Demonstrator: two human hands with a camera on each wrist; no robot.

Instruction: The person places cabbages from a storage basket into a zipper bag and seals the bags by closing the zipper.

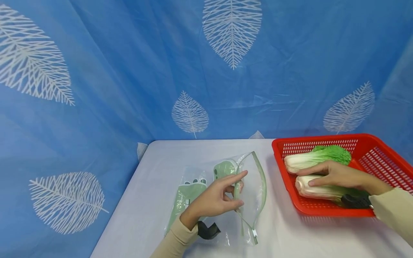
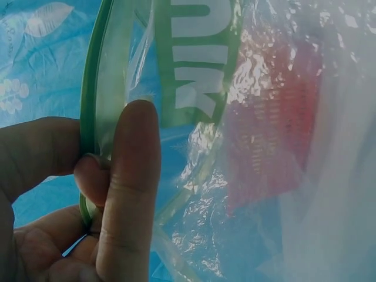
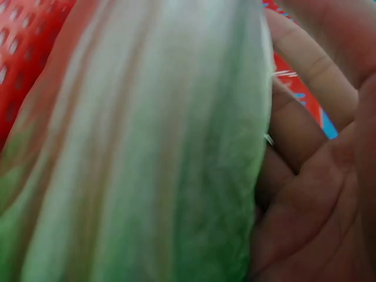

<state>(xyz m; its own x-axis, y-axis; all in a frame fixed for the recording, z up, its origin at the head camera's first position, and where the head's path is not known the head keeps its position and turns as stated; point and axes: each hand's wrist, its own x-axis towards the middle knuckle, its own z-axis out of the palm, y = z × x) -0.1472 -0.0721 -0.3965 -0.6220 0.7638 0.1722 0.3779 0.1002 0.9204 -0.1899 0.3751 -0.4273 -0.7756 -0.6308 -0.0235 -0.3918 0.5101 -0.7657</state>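
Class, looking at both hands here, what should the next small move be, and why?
Probably lift the nearer cabbage clear of the red basket: the right hand holds it, while the left hand pinches the edge of the bag, whose open mouth faces the basket.

I have a white table (image 1: 145,179) before me, far left corner rounded. Creased blue sheeting (image 1: 142,71) hangs beyond it and on my left, printed with white leaves: big leaf (image 1: 33,53) far left, small leaf (image 1: 190,113) at far middle, slanted leaf (image 1: 350,107) far right, wide leaf (image 1: 67,202) nearer left.
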